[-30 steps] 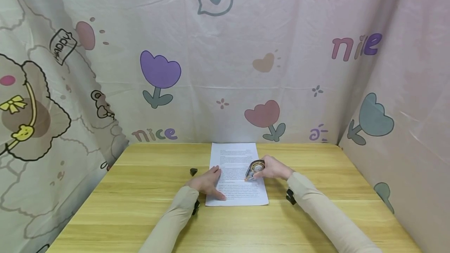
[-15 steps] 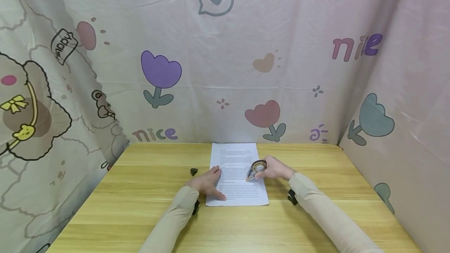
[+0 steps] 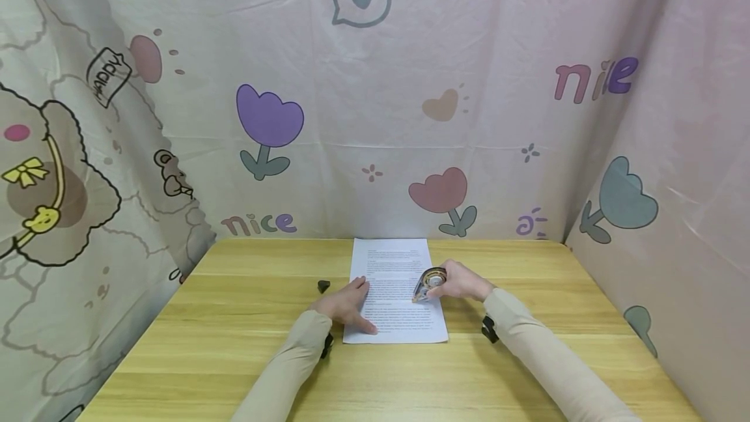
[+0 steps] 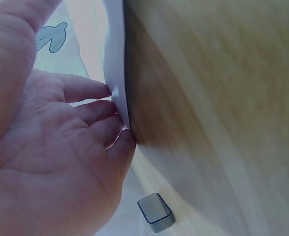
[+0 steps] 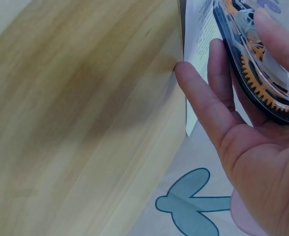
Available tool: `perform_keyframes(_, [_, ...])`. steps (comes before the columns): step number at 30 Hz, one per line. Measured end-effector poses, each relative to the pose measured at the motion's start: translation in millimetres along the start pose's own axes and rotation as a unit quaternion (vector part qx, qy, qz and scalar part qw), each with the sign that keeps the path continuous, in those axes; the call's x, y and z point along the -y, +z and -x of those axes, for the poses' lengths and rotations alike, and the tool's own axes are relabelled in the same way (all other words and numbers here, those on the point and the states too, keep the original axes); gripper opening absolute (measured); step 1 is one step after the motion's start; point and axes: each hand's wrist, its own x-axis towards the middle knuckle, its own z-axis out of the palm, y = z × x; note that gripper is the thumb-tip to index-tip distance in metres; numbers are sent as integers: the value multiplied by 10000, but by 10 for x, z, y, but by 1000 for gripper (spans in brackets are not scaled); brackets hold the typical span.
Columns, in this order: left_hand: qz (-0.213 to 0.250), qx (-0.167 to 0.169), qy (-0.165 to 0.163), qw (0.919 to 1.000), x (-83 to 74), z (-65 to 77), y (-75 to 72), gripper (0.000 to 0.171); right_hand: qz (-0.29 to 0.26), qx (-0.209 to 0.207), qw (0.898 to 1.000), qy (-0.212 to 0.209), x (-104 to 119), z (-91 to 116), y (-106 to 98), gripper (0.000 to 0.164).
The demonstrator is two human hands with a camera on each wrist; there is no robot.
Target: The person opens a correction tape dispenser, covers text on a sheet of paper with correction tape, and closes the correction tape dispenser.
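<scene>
A correction tape dispenser [image 3: 431, 281] with a clear body and an orange gear wheel is gripped between the thumb and fingers of my right hand [image 3: 461, 281]. Its tip meets the printed sheet of paper [image 3: 398, 262] right of the middle. In the right wrist view the dispenser [image 5: 262, 73] shows its toothed wheel, and the little finger touches the table by the paper's edge. My left hand [image 3: 346, 306] rests on the paper's left side with fingers spread. The left wrist view has its fingertips on the paper's edge [image 4: 115, 54].
A small black cap-like piece [image 3: 323, 286] lies left of the paper; the left wrist view shows it as a dark translucent cap [image 4: 155, 211]. The wooden table [image 3: 246, 318] ends at a patterned cloth [image 3: 351, 194] behind, with more cloth at both sides.
My right hand and the correction tape dispenser have slid slightly right along the paper. The left hand and the sheet stay in place.
</scene>
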Motion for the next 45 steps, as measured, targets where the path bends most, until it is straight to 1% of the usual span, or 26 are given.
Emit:
perform_keyframes(11, [-2,8,34,10000,14,0,1,112,-38,-11,10000,41,-11,22,-3,29])
perform_keyframes(21, [-42,27,78,10000,22,-6,0,113,-68,-88,9998,136,-14,48,-16,28])
perform_keyframes(30, [-57,10,98,9999,38,-28,7,113,-54,-97,9997,201,-43,49,-37,33])
perform_keyframes(37, [-93,33,115,9999,44,-26,11,113,-16,-78,9998,198,-60,67,-45,33])
perform_keyframes(45, [-52,40,94,9999,50,-19,15,113,-90,-116,9994,313,-42,100,-56,33])
